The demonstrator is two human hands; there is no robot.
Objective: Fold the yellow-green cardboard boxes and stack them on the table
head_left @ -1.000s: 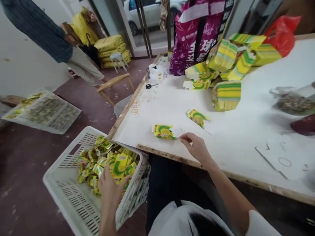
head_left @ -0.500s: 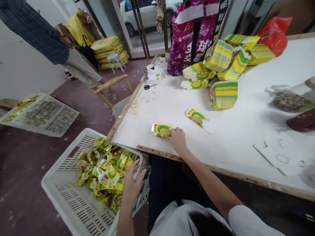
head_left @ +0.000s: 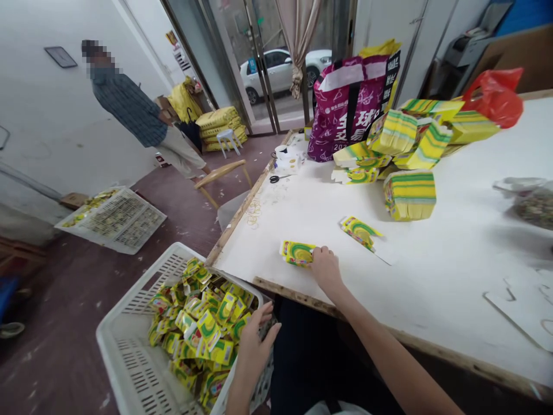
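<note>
My right hand rests on the white table near its front edge, fingers touching the right end of a small yellow-green folded packet. My left hand hangs over the near rim of a white slotted basket on the floor, fingers spread and empty. The basket holds a heap of yellow-green packets. A second flat packet lies on the table a little beyond my right hand.
Stacks of yellow-green flat cartons and a magenta bag stand at the table's back, with a red plastic bag, scissors and rubber bands. Another person stands left by a wooden chair. A second tray lies on the floor.
My left hand came out of the packet heap to the basket's near rim. My right hand slid left onto the packet on the table. The view tilted upward.
</note>
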